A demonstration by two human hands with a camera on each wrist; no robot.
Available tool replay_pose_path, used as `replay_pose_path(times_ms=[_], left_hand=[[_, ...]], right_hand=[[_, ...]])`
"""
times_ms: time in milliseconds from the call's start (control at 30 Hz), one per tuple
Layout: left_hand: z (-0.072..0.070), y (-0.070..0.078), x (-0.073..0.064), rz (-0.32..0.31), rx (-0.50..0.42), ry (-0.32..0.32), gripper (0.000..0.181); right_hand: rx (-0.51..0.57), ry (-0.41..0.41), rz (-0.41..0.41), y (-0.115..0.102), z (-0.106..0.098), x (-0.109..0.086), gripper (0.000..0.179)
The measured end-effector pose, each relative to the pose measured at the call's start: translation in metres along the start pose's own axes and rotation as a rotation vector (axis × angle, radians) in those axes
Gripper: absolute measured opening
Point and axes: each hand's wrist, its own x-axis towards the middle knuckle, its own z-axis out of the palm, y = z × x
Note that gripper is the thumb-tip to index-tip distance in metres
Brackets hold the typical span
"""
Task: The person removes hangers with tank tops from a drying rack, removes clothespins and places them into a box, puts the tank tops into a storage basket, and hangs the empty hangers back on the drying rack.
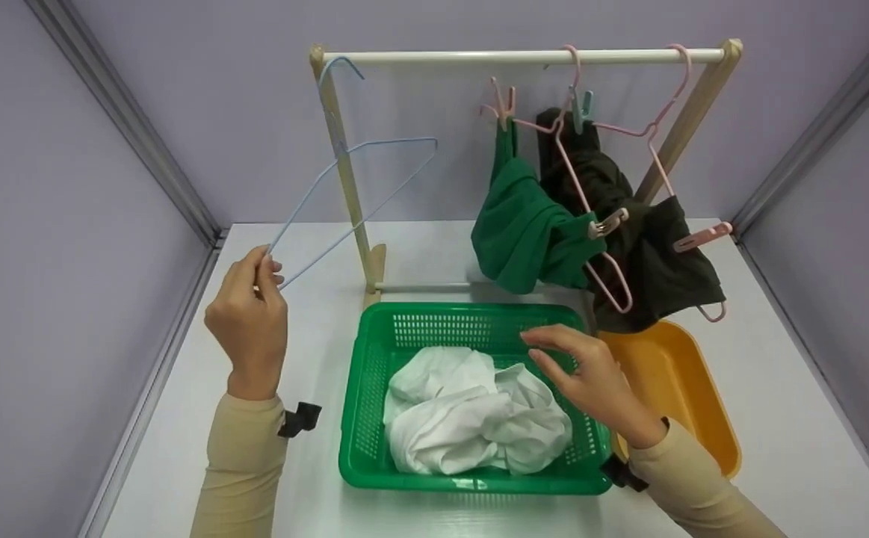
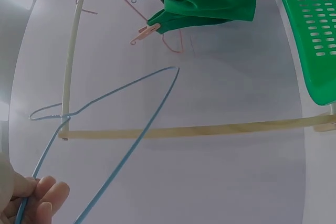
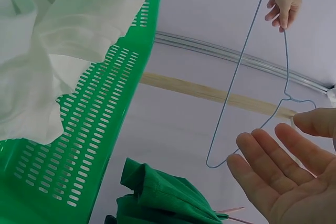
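Slanting rightward, probably away too, 1 blue hanger (image 1: 389, 140) points its hook (image 1: 340, 58) upward.

We can read no text, label, brand, number or sign in any of the 3 views; a pale mark (image 1: 470, 484) on the green basket's (image 1: 397, 480) front rim is too small to make out.

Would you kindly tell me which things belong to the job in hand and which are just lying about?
Probably in use:
blue hanger, held by the left hand
white cloth, near the right hand
basket, holding the white cloth
rack

Probably just about:
yellow tub, beside the basket
green cloth and dark cloth, already hung up
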Motion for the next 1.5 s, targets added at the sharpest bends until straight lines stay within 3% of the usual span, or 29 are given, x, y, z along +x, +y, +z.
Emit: replay_pose_path(times_ms=[200,367,700,1100,1333,1500], left_hand=[[0.009,0.004,0.009,-0.063,-0.029,-0.037,0.022],[0.014,0.004,0.014,-0.074,-0.036,-0.071,0.023],[0.017,-0.001,0.006,-0.077,-0.050,-0.174,0.023],[0.014,-0.003,-0.007,-0.069,-0.098,-0.214,0.025],[0.010,-0.002,-0.013,-0.054,-0.143,-0.164,0.022],[0.009,0.001,-0.017,-0.010,-0.153,-0.122,0.023]], right_hand=[[0.002,-0.045,-0.025,0.002,0.001,-0.002,0.020],[0.000,-0.073,-0.051,0.005,0.001,-0.004,0.020],[-0.013,-0.041,-0.047,0.006,0.001,-0.004,0.021],[0.003,0.129,-0.091,0.004,-0.001,-0.001,0.025],[-0.049,0.275,-0.129,0.003,-0.006,0.003,0.025],[-0.070,0.368,-0.144,0.003,-0.009,0.006,0.028]])
